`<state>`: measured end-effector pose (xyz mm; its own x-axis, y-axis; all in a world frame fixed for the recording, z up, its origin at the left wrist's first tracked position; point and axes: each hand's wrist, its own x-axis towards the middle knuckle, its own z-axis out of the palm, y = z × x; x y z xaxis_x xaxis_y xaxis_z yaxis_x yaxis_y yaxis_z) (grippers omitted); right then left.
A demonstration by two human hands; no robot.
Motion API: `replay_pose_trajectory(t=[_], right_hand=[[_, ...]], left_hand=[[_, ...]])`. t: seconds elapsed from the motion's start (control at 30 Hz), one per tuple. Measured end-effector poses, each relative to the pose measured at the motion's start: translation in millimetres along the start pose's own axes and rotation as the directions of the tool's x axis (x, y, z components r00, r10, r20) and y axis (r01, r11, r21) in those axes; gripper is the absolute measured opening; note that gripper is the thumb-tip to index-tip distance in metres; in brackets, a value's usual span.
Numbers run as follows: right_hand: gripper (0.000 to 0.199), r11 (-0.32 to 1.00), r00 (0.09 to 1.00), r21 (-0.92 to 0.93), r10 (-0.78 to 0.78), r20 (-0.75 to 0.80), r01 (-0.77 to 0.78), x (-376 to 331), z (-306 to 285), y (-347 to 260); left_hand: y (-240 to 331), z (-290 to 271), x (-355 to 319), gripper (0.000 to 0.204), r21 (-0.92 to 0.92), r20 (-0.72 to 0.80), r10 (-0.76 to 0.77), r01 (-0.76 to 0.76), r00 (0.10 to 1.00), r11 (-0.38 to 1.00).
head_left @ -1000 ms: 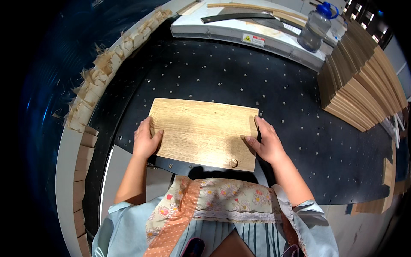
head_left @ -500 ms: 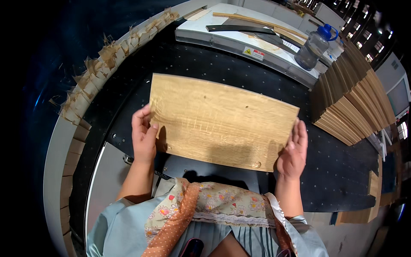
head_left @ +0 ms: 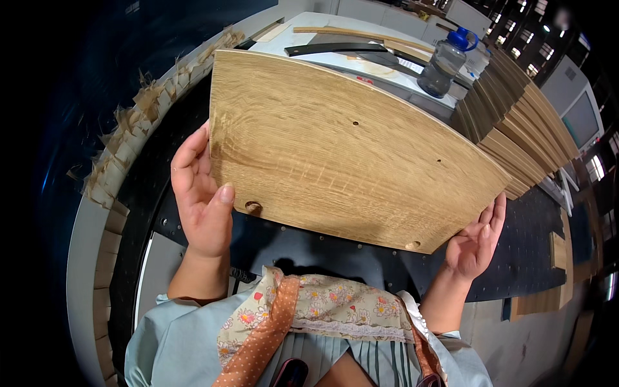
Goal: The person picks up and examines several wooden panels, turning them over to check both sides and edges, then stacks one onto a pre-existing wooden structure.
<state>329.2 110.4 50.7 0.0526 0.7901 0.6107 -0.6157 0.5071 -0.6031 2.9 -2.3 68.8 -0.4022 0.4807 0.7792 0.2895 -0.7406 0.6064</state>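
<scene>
A wood-grain panel is held up in front of me, tilted so its broad face shows, its right end lower than its left. Two small holes sit in its upper half, and two larger round recesses lie near its lower edge. At the panel's left end, my left hand grips the edge, thumb in front near the lower corner. My right hand holds the lower right corner, its fingers along the end. Parts of the fingers of both hands are hidden behind the panel.
A black perforated worktable lies beneath the panel. Behind it stands a white ledge carrying strips and a blue-lidded water bottle. A tall stack of panels rises at the right. Torn tape lines the curved left rail.
Both hands have raised the panel nearer to me and tilted it further, so it looks larger. My right hand has moved outward to the right; my left hand shifted slightly left.
</scene>
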Motion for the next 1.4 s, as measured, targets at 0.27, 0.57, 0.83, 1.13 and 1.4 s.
replay_pose_trajectory(t=[0.27, 0.57, 0.83, 1.13, 1.4], right_hand=[[0.049, 0.922, 0.960, -0.268, 0.277, -0.044, -0.278, -5.8, 0.1, -5.2], [0.052, 0.562, 0.573, -0.120, 0.815, -0.088, -0.818, -31.7, -31.0, 36.5], [0.053, 0.504, 0.778, -0.658, 0.594, -0.205, -0.559, -52.1, -51.6, 73.3], [0.051, 0.350, 0.885, -0.870, 0.428, -0.182, -0.348, -38.5, -63.2, 46.5], [0.049, 0.455, 0.855, -0.773, 0.474, -0.209, -0.441, -88.7, -53.0, 74.2]], left_hand=[[-4.3, -2.7, 8.7, 0.059, 0.468, 0.202, -0.077, -0.027, 0.976, 0.883], [-70.8, -48.3, -45.0, 0.050, 0.243, 0.255, -0.859, 0.831, 0.443, 0.501], [-69.4, -45.5, -46.1, 0.064, 0.606, 0.299, -0.758, 0.498, 0.580, 0.620], [-78.9, -60.9, -52.4, 0.070, 0.926, 0.205, -0.725, 0.110, 0.657, 0.361], [-85.1, -60.7, -65.6, 0.043, 0.622, 0.078, -0.773, 0.575, 0.629, 0.531]])
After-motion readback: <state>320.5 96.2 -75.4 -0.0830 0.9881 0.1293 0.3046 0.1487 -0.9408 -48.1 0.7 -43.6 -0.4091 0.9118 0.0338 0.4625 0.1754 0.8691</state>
